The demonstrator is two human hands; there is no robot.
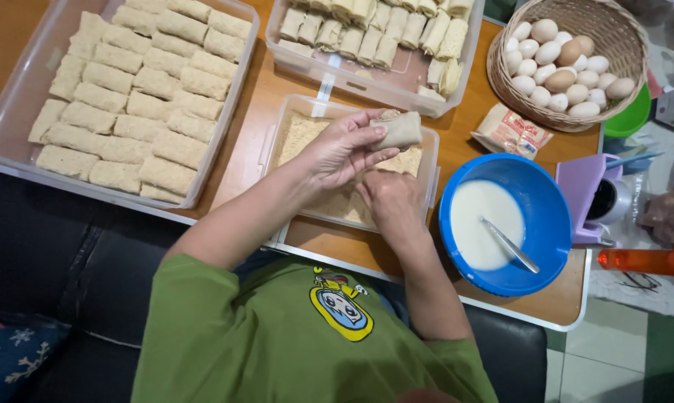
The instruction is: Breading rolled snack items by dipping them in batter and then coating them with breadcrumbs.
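Observation:
My left hand (343,151) holds a pale, uncoated roll (399,128) by its end, just above a clear plastic container (276,145) lined with breadcrumbs (301,134). My right hand (391,201) lies knuckles up in the crumbs at the container's near side, right below the roll. Its fingers curl under and are hidden, so I cannot tell whether they hold crumbs.
A large clear tray (22,97) of crumb-coated rolls (135,97) stands at the left. A container (396,75) of uncoated rolls (367,33) is at the back. To the right are a blue bowl (555,216) of white batter with a spoon (510,245), a crumb packet (510,132) and a wicker basket (501,86) of eggs (560,71).

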